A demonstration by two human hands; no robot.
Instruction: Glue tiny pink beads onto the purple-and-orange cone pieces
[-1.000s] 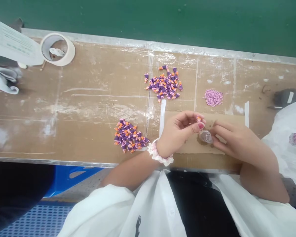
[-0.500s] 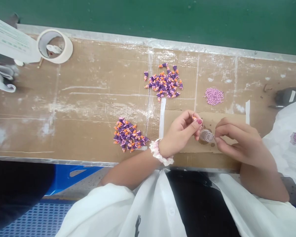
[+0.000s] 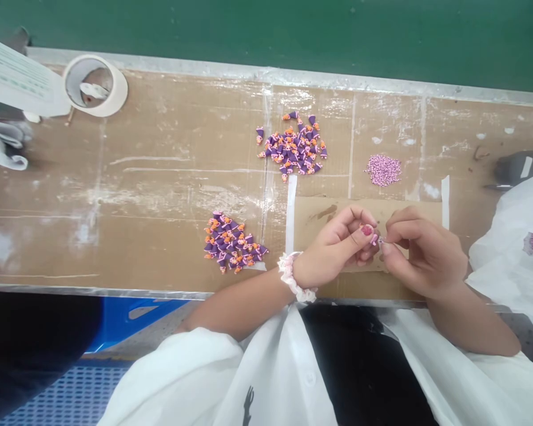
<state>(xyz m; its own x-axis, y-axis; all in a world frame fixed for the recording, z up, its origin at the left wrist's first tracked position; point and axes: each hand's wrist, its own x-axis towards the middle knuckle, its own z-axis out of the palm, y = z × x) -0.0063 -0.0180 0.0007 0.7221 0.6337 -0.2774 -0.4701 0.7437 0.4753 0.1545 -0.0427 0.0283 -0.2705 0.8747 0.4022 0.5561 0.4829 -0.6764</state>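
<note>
My left hand and my right hand meet fingertip to fingertip over a brown cardboard patch near the table's front edge. The left hand pinches a tiny purple-and-orange piece. The right hand's thumb and forefinger are pressed together right against that piece; what they hold is too small to make out. A pile of purple-and-orange pieces lies left of my left wrist. A second such pile sits farther back. A small heap of pink beads lies behind my right hand.
A roll of masking tape and a printed sheet sit at the back left beside crumpled white cloth. A white plastic bag lies at the right, a dark object behind it. Green floor lies beyond the worn table.
The small clear vial seen by my fingers earlier is no longer visible. Both hands have closed in on each other, fingertips now touching around the tiny piece.
</note>
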